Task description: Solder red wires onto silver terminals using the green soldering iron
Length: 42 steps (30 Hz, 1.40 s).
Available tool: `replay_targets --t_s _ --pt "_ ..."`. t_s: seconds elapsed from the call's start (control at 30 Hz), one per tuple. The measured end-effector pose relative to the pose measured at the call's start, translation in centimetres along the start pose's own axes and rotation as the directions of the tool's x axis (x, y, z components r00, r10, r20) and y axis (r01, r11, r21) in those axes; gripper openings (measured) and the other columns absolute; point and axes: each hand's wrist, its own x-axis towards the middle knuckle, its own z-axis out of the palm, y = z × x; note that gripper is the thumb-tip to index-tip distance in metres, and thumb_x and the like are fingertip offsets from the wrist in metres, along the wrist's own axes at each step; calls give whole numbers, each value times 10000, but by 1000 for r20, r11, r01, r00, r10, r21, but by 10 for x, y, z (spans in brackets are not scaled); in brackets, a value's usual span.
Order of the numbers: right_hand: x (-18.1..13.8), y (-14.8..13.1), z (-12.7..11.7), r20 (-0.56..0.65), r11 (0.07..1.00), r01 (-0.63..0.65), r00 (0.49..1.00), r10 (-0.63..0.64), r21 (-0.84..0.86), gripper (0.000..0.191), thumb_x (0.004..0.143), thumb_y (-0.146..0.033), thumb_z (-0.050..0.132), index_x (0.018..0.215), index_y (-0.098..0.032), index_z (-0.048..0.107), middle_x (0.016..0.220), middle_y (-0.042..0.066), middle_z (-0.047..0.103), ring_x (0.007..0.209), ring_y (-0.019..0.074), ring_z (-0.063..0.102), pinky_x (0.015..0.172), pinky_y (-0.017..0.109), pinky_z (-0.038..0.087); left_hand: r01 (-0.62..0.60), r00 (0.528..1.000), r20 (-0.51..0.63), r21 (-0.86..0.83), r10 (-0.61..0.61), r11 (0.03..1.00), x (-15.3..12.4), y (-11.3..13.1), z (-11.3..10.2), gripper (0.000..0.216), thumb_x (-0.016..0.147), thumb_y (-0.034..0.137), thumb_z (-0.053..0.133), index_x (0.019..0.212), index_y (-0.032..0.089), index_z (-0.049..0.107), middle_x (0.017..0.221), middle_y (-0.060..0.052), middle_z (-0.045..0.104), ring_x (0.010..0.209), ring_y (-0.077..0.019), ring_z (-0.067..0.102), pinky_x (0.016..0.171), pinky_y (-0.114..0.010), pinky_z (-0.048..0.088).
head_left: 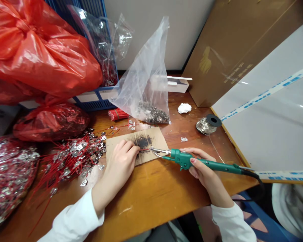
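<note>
**Asked:** What is at my left hand?
**Answered:** Item one: my left hand [121,162], seen from the head camera, fingers curled and pressed together, pinching a red wire [144,149] whose end pokes out past my fingertips. The hand rests on a piece of cardboard [151,141], beside its black scorch marks [142,142].

**Asked:** And my right hand?
**Answered:** Item two: my right hand [203,169], wrapped around the handle of a green soldering iron [207,164]. Its metal tip [155,151] sits just beside the wire end; whether they touch, I cannot tell.

**Asked:** What lies about them on the wooden workbench [151,198]?
**Answered:** To my left, a heap of red wires with metal terminals [75,161] and red plastic bags [40,57]. Ahead, a clear plastic bag of small dark metal parts [151,114], a bundle of red wires [118,114] and a blue plastic crate [96,101]. To my right, a spool of solder wire [208,124] and a white lump [184,108], possibly tissue.
</note>
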Motion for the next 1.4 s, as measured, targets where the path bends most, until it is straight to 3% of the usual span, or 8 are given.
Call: replay_targets --t_s 1.4 --pt "-3 -2 2 -12 1000 24 1000 -24 10 153 838 -281 681 981 -229 697 1107 92 707 375 23 403 365 224 259 4 1000 13 8 -4 1000 -1 0 1 178 948 114 465 937 136 642 838 -76 615 817 -225 496 716 -370 474"
